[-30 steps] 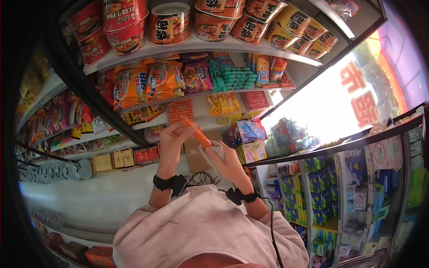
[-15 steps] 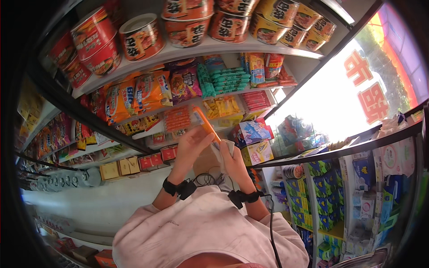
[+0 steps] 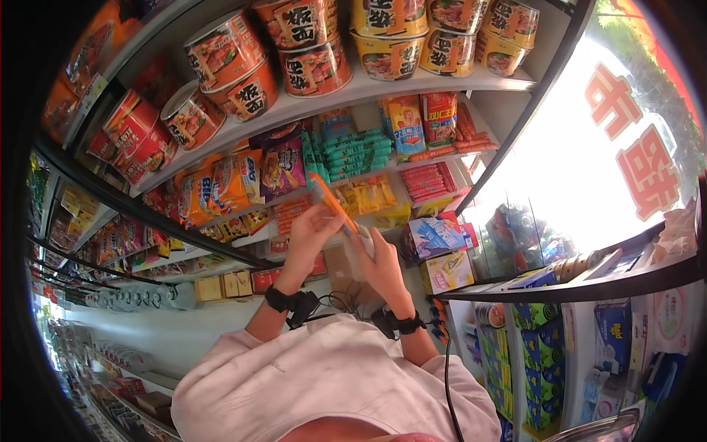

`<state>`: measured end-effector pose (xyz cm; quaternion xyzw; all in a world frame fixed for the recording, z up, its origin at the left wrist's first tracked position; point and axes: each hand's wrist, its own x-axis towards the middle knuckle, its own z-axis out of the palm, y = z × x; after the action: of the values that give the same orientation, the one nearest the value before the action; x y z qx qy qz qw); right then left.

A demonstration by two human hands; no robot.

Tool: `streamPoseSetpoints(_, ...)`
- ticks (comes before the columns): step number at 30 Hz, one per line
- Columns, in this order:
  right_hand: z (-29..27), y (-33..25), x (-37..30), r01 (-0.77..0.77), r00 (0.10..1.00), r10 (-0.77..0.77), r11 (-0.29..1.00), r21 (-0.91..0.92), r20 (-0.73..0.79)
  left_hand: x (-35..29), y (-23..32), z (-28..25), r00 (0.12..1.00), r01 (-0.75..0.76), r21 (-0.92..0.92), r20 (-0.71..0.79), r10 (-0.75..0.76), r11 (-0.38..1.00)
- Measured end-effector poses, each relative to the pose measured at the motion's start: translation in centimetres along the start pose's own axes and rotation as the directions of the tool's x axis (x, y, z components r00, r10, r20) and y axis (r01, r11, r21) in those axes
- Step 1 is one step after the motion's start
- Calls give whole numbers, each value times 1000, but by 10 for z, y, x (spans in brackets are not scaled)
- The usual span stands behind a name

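Observation:
A long orange stick-shaped packet slants up and to the left between my hands, in front of the snack shelf. The fingers and thumb of my left hand are closed around its middle. At the lower end, my right hand grips the packet together with a whitish cloth that hangs beneath its fingers. Motion blurs the packet's upper end. Dark bands with small black devices sit on both wrists, and a cable runs from the right one.
Instant noodle tubs stack on the upper shelf. Below them lie green stick packs, orange snack bags and pink sticks. Small boxes stand right of my hands. A dark-edged shelf with boxed goods curves along the right.
The whole view has shifted, and more noodle tubs show at the top. Both hands keep hold of the orange packet, which looks turned slightly and more blurred.

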<state>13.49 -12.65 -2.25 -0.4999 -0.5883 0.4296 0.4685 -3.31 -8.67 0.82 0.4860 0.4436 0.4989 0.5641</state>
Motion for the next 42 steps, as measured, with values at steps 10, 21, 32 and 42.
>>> streamPoseSetpoints(10, -11, 16, 38, -19, 952, 204, 785, 619, -229, 33, -9, -4, 969, -91, 349, 247, 3, 933)
streamPoseSetpoints(21, 23, 23, 88, 253, 829, 275, 593, 765, -487, 56, 15, -22, 830, -162, 497, 535, -155, 852)
streamPoseSetpoints(32, 68, 49, 140, 277, 863, -204, 956, 96, -463, 167, -3, -61, 983, -13, 158, 180, -16, 987)
streamPoseSetpoints(42, 33, 3, 96, 187, 975, -127, 910, 369, -181, 287, -19, -60, 978, -193, 420, 151, 141, 887)
